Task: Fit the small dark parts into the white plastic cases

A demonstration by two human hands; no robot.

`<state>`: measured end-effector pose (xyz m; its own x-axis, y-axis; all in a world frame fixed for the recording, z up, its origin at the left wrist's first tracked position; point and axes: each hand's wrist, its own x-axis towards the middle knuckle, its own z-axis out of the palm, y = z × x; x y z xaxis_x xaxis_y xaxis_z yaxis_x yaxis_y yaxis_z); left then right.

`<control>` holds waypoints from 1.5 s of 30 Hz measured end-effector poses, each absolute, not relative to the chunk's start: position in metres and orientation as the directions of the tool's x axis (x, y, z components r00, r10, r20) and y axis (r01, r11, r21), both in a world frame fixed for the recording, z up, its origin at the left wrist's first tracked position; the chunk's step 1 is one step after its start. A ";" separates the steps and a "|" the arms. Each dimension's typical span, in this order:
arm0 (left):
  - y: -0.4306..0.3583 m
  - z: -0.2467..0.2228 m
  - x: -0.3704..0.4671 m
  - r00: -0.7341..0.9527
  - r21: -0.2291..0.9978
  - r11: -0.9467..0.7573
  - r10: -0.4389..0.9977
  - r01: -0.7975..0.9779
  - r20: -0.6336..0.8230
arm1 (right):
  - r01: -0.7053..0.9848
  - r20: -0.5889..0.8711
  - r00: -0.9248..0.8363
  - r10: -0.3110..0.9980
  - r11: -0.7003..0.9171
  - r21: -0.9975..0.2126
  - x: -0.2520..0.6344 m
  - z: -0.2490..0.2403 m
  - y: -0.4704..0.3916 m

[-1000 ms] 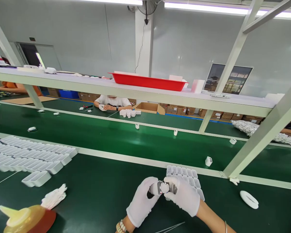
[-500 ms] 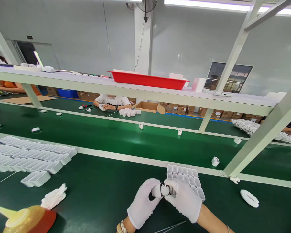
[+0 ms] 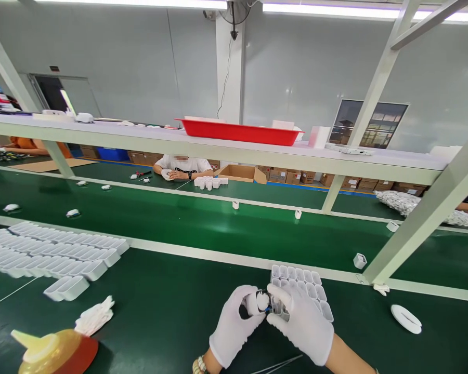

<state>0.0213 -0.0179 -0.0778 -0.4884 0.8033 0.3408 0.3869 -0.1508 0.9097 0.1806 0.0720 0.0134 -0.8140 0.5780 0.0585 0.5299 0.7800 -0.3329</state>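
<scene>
My left hand (image 3: 235, 326), in a white glove, is closed around a small white plastic housing (image 3: 252, 304). A rounded white part (image 3: 262, 301) with dark edges and a bit of blue sits at the housing's right end. My right hand (image 3: 302, 324), also gloved, has thumb and forefinger curled at that end, around a small dark and greyish piece mostly hidden by the fingers. Just behind my right hand stand rows of open white plastic cups (image 3: 296, 274), partly covered by it. Tweezers (image 3: 278, 365) lie on the green table below my hands.
A belt (image 3: 203, 221) carries small white pieces (image 3: 360, 260). White cases (image 3: 68, 287) stand in rows at left, near a crumpled glove (image 3: 94, 316) and a yellow-red object (image 3: 56, 353). A white oval ring (image 3: 406, 318) lies right. A slanted post (image 3: 421, 208) supports the shelf holding a red tray (image 3: 242, 131).
My right fingers have shifted slightly right and opened a little around the end of the housing. The pieces on the belt have moved right. The view has tilted slightly.
</scene>
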 end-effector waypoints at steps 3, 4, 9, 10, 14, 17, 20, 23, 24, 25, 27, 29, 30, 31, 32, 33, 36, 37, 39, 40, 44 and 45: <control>-0.018 -0.077 0.022 -0.511 0.924 -0.154 0.795 0.351 0.327 | 0.518 0.011 -0.840 0.542 0.808 -0.281 0.181 0.013 0.068; -0.018 -0.076 0.023 -0.513 0.925 -0.153 0.794 0.349 0.325 | 0.508 0.009 -0.847 0.531 0.816 -0.276 0.181 0.013 0.067; -0.020 -0.074 0.023 -0.511 0.927 -0.134 0.803 0.349 0.308 | 0.490 0.027 -0.860 0.510 0.838 -0.241 0.182 0.010 0.067; -0.020 -0.074 0.023 -0.511 0.927 -0.130 0.803 0.352 0.307 | 0.489 0.025 -0.861 0.508 0.840 -0.236 0.182 0.010 0.067; -0.021 -0.075 0.024 -0.517 0.917 -0.134 0.791 0.376 0.328 | 0.505 0.028 -0.842 0.540 0.804 -0.314 0.182 0.008 0.065; -0.024 -0.079 0.031 -0.506 0.886 -0.168 0.768 0.431 0.392 | 0.541 0.080 -0.770 0.633 0.714 -0.444 0.178 0.002 0.062; -0.027 -0.085 0.043 -0.508 0.860 -0.164 0.747 0.484 0.429 | 0.572 0.087 -0.717 0.691 0.655 -0.494 0.173 -0.001 0.059; -0.028 -0.091 0.052 -0.541 0.860 -0.121 0.731 0.497 0.416 | 0.595 0.018 -0.721 0.693 0.631 -0.498 0.171 -0.001 0.057; -0.029 -0.093 0.054 -0.549 0.861 -0.113 0.727 0.497 0.412 | 0.601 -0.003 -0.726 0.688 0.633 -0.488 0.171 0.000 0.057; -0.029 -0.094 0.055 -0.553 0.862 -0.109 0.726 0.495 0.409 | 0.605 -0.018 -0.733 0.680 0.639 -0.474 0.171 0.000 0.057; -0.028 -0.095 0.055 -0.551 0.868 -0.100 0.736 0.486 0.393 | 0.599 -0.036 -0.753 0.657 0.663 -0.448 0.171 0.000 0.058; -0.028 -0.094 0.055 -0.552 0.881 -0.073 0.755 0.467 0.355 | 0.580 -0.051 -0.779 0.625 0.687 -0.437 0.171 -0.001 0.060; -0.028 -0.093 0.055 -0.550 0.889 -0.057 0.767 0.455 0.330 | 0.570 -0.058 -0.790 0.610 0.698 -0.433 0.171 -0.002 0.060; -0.028 -0.091 0.056 -0.539 0.895 -0.042 0.786 0.444 0.304 | 0.563 -0.058 -0.799 0.599 0.709 -0.425 0.171 -0.004 0.061; -0.028 -0.089 0.056 -0.522 0.901 -0.024 0.808 0.432 0.272 | 0.555 -0.056 -0.807 0.588 0.723 -0.412 0.171 -0.005 0.062; -0.028 -0.087 0.056 -0.500 0.906 -0.001 0.834 0.423 0.234 | 0.549 -0.049 -0.814 0.579 0.737 -0.394 0.170 -0.007 0.062; -0.029 -0.085 0.057 -0.449 0.902 0.083 0.884 0.424 0.129 | 0.527 -0.031 -0.833 0.552 0.777 -0.345 0.170 -0.011 0.063; -0.029 -0.086 0.056 -0.451 0.896 0.104 0.885 0.432 0.115 | 0.522 -0.025 -0.837 0.547 0.784 -0.336 0.170 -0.012 0.062; -0.029 -0.092 0.055 -0.456 0.883 0.109 0.881 0.456 0.127 | 0.515 -0.004 -0.840 0.542 0.795 -0.320 0.170 -0.013 0.062; -0.030 -0.096 0.054 -0.455 0.878 0.100 0.879 0.468 0.142 | 0.509 0.010 -0.842 0.539 0.801 -0.316 0.170 -0.014 0.061; -0.032 -0.110 0.051 -0.453 0.864 0.044 0.864 0.502 0.219 | 0.497 0.062 -0.824 0.563 0.770 -0.399 0.171 -0.015 0.058; -0.033 -0.113 0.051 -0.453 0.861 0.029 0.859 0.509 0.239 | 0.501 0.066 -0.809 0.584 0.745 -0.440 0.171 -0.014 0.056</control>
